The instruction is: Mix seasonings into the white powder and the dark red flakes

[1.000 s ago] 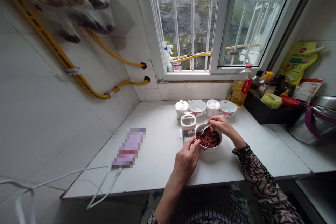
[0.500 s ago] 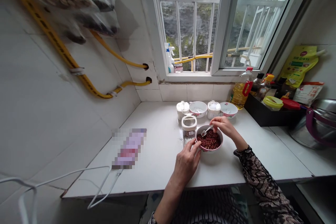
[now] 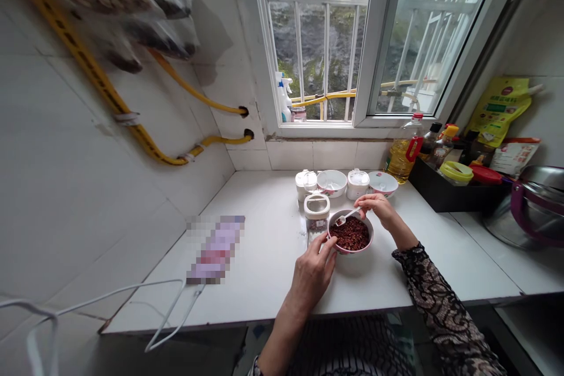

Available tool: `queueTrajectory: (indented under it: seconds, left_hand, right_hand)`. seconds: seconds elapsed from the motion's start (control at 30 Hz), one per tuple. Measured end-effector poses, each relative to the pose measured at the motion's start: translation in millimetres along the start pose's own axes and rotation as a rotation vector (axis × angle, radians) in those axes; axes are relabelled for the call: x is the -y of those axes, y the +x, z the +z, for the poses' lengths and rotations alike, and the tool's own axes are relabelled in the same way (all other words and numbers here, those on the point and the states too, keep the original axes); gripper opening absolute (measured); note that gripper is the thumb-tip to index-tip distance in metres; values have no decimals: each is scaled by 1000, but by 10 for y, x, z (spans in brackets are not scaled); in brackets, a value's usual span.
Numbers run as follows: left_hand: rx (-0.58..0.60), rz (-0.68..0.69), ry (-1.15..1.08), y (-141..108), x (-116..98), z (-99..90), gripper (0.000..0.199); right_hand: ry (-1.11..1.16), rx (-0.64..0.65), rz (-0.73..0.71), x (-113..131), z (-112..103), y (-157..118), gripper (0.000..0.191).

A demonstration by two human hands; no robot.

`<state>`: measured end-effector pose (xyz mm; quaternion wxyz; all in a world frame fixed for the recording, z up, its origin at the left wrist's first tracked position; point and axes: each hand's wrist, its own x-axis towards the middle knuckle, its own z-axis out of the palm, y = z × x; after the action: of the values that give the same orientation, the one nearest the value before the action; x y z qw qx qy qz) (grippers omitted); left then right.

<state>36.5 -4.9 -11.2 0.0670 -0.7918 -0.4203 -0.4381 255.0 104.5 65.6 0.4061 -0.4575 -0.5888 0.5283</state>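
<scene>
A small bowl with a pink rim (image 3: 349, 252) stands on the white counter (image 3: 264, 282), filled with dark red grains (image 3: 351, 234). My left hand (image 3: 314, 275) grips the bowl's near left rim. My right hand (image 3: 379, 211) pinches the handle of a small white spoon (image 3: 347, 217), whose tip rests on the grains at the far left of the bowl. Just behind my left hand stands a clear lidded jar (image 3: 316, 218) with a white top, touching neither hand.
Small white lidded pots and bowls (image 3: 331, 183) line the back of the counter. A cooking oil bottle (image 3: 403, 153) and a black tray of condiments (image 3: 453, 191) stand to the right, beside a steel pot (image 3: 526, 208). A pixelated packet (image 3: 215, 249) lies left.
The spoon has shifted slightly within the bowl, with my right hand moving a little to the right. My left hand stays on the rim.
</scene>
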Motion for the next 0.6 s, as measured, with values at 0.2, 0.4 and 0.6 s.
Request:
queueTrajectory:
  seconds: [0.2, 0.4, 0.6]
  left_hand:
    - [-5, 3, 8, 3, 0, 6, 30]
    - [-2, 8, 11, 7, -7, 7, 31]
    - [7, -5, 1, 9, -6, 7, 34]
  right_hand:
    - [52, -15, -2, -59, -48, 22, 15]
    - [83, -92, -40, -20, 0, 40, 17]
    - [21, -204, -238, 145, 271, 68, 19]
